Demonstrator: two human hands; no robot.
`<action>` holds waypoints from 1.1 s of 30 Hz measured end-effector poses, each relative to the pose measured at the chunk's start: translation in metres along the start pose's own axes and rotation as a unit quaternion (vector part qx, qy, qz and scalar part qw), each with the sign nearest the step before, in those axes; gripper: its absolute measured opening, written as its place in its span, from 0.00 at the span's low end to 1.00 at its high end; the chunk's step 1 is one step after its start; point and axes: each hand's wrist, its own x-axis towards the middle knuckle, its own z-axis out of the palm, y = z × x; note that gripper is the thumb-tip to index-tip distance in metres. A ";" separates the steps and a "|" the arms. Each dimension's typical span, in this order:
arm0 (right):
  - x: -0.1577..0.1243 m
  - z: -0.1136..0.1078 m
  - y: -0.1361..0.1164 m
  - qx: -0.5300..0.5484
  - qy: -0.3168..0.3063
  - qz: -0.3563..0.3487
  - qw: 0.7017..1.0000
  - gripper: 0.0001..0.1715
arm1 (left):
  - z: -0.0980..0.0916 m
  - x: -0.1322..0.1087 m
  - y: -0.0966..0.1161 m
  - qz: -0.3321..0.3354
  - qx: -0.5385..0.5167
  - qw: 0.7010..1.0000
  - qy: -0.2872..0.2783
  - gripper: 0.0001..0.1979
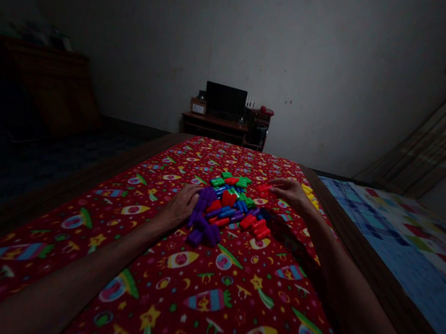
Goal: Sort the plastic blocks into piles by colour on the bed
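Observation:
Plastic building blocks lie in a loose pile in the middle of a red cloth (pixel 215 272) printed with rockets and stars. My left hand (pixel 181 205) rests along the left side of the purple blocks (pixel 203 203), its fingers stretched forward and partly hidden by them. At the pile's right, my right hand (pixel 289 192) reaches down with thumb and fingers closed on a red block (pixel 264 189). Between the hands are green blocks (pixel 217 182), blue blocks (pixel 227 212) and a red heart-shaped piece (pixel 229 198). More red blocks (pixel 260 229) lie nearer me.
Yellow blocks (pixel 311 194) lie beyond my right forearm, near the cloth's right edge. A bed with a patchwork cover (pixel 417 240) is at the right. A desk with a monitor (pixel 225 100) stands by the far wall, and a wooden cabinet (pixel 51 85) at the left.

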 end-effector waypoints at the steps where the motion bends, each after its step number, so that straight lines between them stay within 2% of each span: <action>1: 0.001 0.000 0.002 -0.018 0.032 0.000 0.999 0.21 | 0.000 0.000 0.000 0.000 0.000 1.000 0.003 0.21; 3: 0.004 0.002 0.009 -0.061 0.102 0.014 0.993 0.18 | 0.001 0.001 -0.001 0.002 -0.001 1.000 0.007 0.20; 5: 0.004 0.005 0.017 -0.105 0.146 0.044 0.983 0.15 | 0.001 0.001 -0.002 0.003 0.000 1.000 0.006 0.20; 9: 0.001 0.009 0.025 -0.215 0.141 0.085 0.963 0.14 | -0.001 0.001 0.000 0.001 0.001 1.000 0.000 0.20; 13: -0.002 0.007 0.007 -0.270 0.121 0.039 0.954 0.13 | -0.002 0.001 0.001 -0.002 0.003 1.000 0.001 0.19; 15: -0.003 0.008 -0.011 -0.243 0.035 0.006 0.969 0.13 | -0.001 0.002 0.000 -0.001 0.003 1.000 0.003 0.19; 17: -0.006 0.013 -0.030 -0.212 -0.110 -0.026 0.971 0.14 | 0.000 0.002 0.000 0.003 0.002 1.000 0.003 0.19; 19: -0.011 0.020 -0.046 -0.223 -0.239 -0.063 0.943 0.15 | 0.000 0.002 0.000 0.005 0.001 1.000 0.002 0.20; 21: -0.019 0.030 -0.056 -0.281 -0.294 -0.098 0.908 0.15 | 0.000 0.001 0.000 0.004 0.001 1.000 0.003 0.20; 24: -0.030 0.045 -0.061 -0.366 -0.296 -0.117 0.874 0.17 | 0.000 0.001 0.001 0.006 0.000 1.000 0.002 0.20; 28: -0.038 0.058 -0.061 -0.418 -0.257 -0.115 0.864 0.16 | -0.001 0.000 0.000 0.011 0.001 1.000 0.004 0.20; 30: -0.036 0.057 -0.061 -0.408 -0.226 -0.115 0.877 0.12 | 0.000 -0.001 0.000 0.014 0.000 1.000 0.007 0.20; 32: -0.029 0.052 -0.059 -0.363 -0.201 -0.106 0.904 0.09 | 0.000 -0.001 -0.001 0.015 -0.002 1.000 0.013 0.20; 33: -0.025 0.048 -0.057 -0.326 -0.190 -0.102 0.921 0.11 | 0.001 -0.001 -0.001 0.014 -0.002 1.000 0.014 0.20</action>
